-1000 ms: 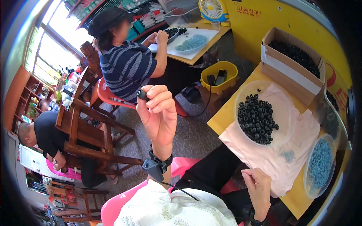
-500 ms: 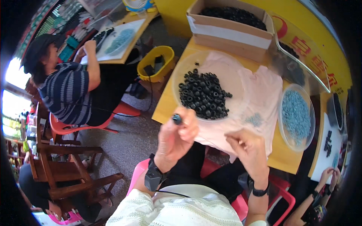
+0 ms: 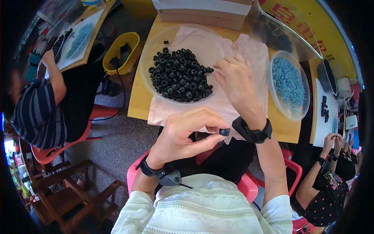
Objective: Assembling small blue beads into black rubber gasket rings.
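Observation:
Between thumb and forefinger, my left hand (image 3: 189,134) pinches a small dark rubber-like cap (image 3: 224,132) in front of my lap. My right hand (image 3: 237,80) reaches over the cloth, with thumb and fingertips drawn together on a small black hollow piece (image 3: 210,70) at the right edge of the heap. That heap of black hollow pieces (image 3: 181,76) lies in a round clear shallow tray (image 3: 152,39). Beneath the tray is a pale pink cloth (image 3: 156,109). To the right stands an oval clear tub (image 3: 307,107) of tiny light-blue pieces (image 3: 288,84).
A cardboard box (image 3: 202,15) stands behind the tray on the wooden table (image 3: 138,103). Next to it is a clear plastic bin (image 3: 288,27) with dark contents. A yellow bucket (image 3: 134,43) is left of the table. Other people work at tables on both sides.
My left hand has come down and right with the cap. My right hand has gone forward and left to the black heap. The view has shifted, so the table sits farther left and higher.

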Motion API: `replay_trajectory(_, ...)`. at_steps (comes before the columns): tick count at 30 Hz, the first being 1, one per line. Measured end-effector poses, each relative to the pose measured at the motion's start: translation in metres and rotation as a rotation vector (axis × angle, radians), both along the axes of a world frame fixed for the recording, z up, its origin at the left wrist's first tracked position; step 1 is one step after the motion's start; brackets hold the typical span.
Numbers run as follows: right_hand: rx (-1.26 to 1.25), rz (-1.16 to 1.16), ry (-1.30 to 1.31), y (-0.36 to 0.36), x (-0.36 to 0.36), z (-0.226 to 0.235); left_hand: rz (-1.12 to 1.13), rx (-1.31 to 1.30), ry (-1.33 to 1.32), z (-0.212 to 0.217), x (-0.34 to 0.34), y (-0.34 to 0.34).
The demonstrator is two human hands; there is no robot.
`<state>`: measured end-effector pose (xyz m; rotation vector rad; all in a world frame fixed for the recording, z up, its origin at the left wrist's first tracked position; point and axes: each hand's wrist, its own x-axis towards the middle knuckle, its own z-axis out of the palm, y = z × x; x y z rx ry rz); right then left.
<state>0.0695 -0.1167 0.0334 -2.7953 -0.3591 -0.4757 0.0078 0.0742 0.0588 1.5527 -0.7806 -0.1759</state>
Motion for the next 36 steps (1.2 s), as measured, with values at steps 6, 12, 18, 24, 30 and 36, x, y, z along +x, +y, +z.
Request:
replay_trajectory(6, -0.077, -0.009, -0.033, 0.003, 0.010, -0.012, 0.099, 0.021, -0.081, -0.008, -0.008, -0.014)
replay_trajectory(12, 0.494, 0.080, 0.107, -0.005, -0.016, 0.018, 0.026, -0.147, 0.102, -0.008, -0.013, -0.012)
replay_trajectory(18, 1.420, 0.097, 0.460, -0.017, -0.085, 0.047, 0.006, -0.626, 0.505, -0.014, -0.037, -0.024)
replay_trajectory(24, 1.481, 0.196, 0.350, -0.027, -0.135, 0.037, 0.055, -0.653, 0.683, -0.024, -0.069, -0.042)
replay_trajectory(30, 0.930, 0.162, -0.019, -0.032, -0.150, 0.034, 0.115, -0.609, 0.720, -0.018, -0.076, -0.058)
replay_trajectory(36, 0.616, 0.082, -0.138, -0.036, -0.161, 0.033, 0.131, -0.565, 0.802, -0.020, -0.081, -0.067)
